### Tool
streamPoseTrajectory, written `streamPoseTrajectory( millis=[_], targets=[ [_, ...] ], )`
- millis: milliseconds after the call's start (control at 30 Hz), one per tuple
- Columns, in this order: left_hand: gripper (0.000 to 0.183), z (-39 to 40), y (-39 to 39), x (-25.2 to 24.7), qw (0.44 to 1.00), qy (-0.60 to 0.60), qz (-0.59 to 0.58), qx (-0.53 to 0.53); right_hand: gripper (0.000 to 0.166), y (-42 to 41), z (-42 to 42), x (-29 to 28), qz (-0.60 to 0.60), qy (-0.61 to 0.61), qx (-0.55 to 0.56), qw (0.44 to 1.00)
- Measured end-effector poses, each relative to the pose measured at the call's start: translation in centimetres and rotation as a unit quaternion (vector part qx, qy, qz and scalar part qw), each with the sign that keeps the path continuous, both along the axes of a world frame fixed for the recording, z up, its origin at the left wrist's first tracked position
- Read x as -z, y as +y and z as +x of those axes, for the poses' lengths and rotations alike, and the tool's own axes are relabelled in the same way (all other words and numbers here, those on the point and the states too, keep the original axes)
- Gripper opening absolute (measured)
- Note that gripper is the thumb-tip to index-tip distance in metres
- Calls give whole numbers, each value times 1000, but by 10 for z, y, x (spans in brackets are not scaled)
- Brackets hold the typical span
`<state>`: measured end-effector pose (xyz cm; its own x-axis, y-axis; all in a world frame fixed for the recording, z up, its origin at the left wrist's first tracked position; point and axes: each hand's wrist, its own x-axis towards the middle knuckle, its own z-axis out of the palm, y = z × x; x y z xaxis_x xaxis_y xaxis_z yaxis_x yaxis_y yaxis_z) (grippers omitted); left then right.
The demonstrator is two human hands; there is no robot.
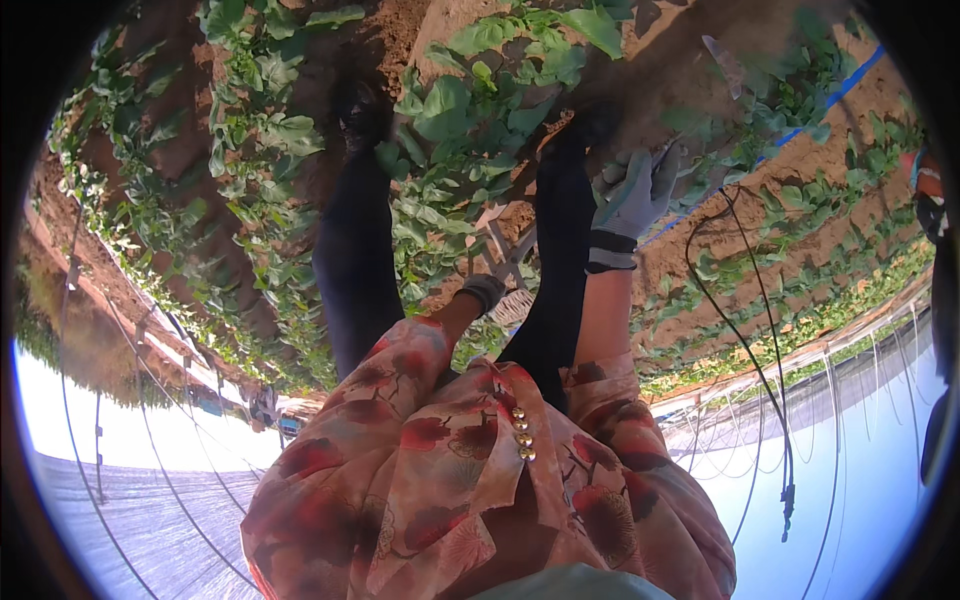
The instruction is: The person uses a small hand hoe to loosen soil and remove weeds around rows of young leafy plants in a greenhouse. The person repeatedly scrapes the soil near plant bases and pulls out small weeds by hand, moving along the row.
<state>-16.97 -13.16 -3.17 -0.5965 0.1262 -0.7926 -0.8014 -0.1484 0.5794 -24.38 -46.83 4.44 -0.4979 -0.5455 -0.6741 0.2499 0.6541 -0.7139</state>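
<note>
My right hand (637, 189), in a light grey work glove with a dark wristband, reaches down beside my dark trouser leg (562, 225). Its fingers lie among low leafy plants near the soil; something small and dark shows by the fingertips, too unclear to name. My left hand (484, 291), with a dark grey cuff, is low between my legs, its fingers mostly hidden. Right by it are crossed wooden slats (501, 247) and a pale woven-looking piece (514, 306). Whether it grips them is unclear. Broad-leaved green plants (450, 112) grow between my feet.
Rows of leafy plants (277, 127) run on both sides over brown soil (795, 202). A blue line (795, 135) crosses at the right. Black cables (742, 337) hang nearby. Thin hoops (832, 390) stand behind. Part of another person (930, 187) shows at the right edge.
</note>
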Motion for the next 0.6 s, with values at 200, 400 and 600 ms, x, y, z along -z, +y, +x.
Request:
streamPoseTrajectory(
  millis=[200,400,600],
  targets=[
    [28,-43,-23,89,1000,-25,-4,-1,56,-30,-15,40,-16,-38,-36,999],
    [26,-69,-34,84,992,-68,109,-11,55,-34,-39,72,-4,-21,-98,995],
    [17,-36,-45,106,1000,21,-22,4,56,-40,-38,71,-4,-15,-110,994]
  ],
)
